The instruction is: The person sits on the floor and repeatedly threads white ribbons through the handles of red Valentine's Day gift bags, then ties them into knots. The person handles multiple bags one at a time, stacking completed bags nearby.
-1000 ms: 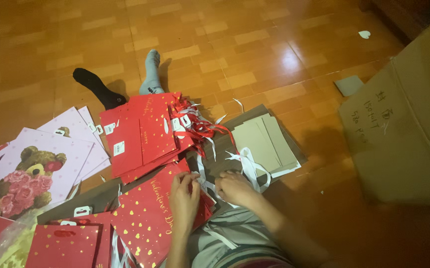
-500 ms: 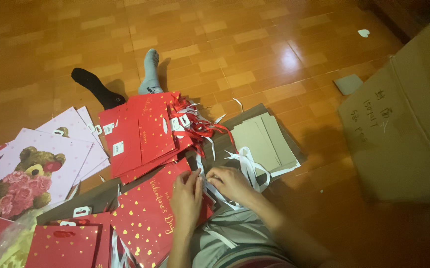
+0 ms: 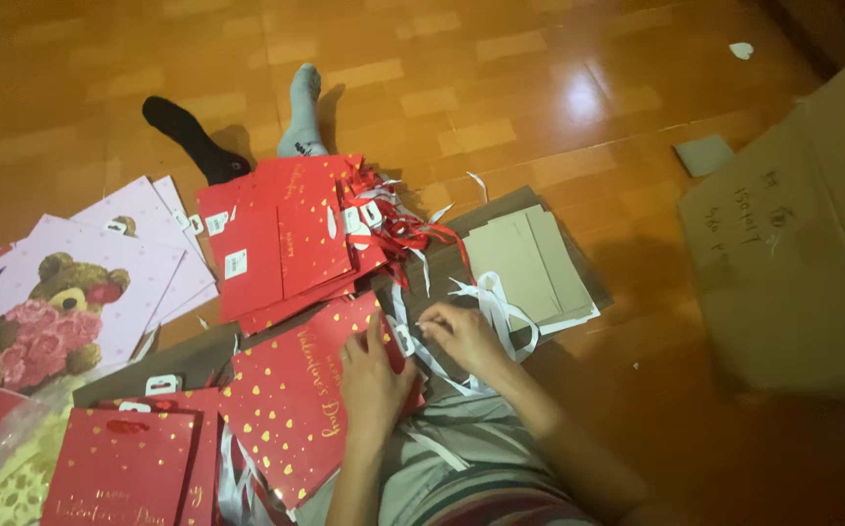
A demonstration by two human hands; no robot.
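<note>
Right hand [image 3: 461, 336] first: its fingers are pinched narrow on a strand of white ribbon [image 3: 496, 302], just off the top edge of the red gift bag with gold hearts [image 3: 306, 399]. The left hand [image 3: 372, 375] lies flat on that bag, palm down and fingers spread, pinning it against the person's lap. It grips nothing; it only presses.

By my reading this is the handle step: the ribbon end sits close to the bag's mouth, beside a small white tag. The next move looks fiddly, calling for a fine pinch and a steady bag underneath, since the ribbon is limp and loops loosely off to the right.

The bag lies flat and folded, its long axis running on a diagonal from lower left to upper right, mouth end toward the hands and the base end down by the person's knee.

Beyond the hands, a stack of grey card inserts [image 3: 530, 263] sits just past the ribbon tangle. Up and left is a fanned pile of plain red bags [image 3: 286, 234] with red ribbons spilling off it. Farther left are pink bags printed with a teddy bear [image 3: 62, 302], and near the bottom left corner more red hearted bags [image 3: 125, 468]. A large cardboard box [image 3: 793, 244] stands well apart on the right, on the wooden floor [image 3: 500, 68].
</note>
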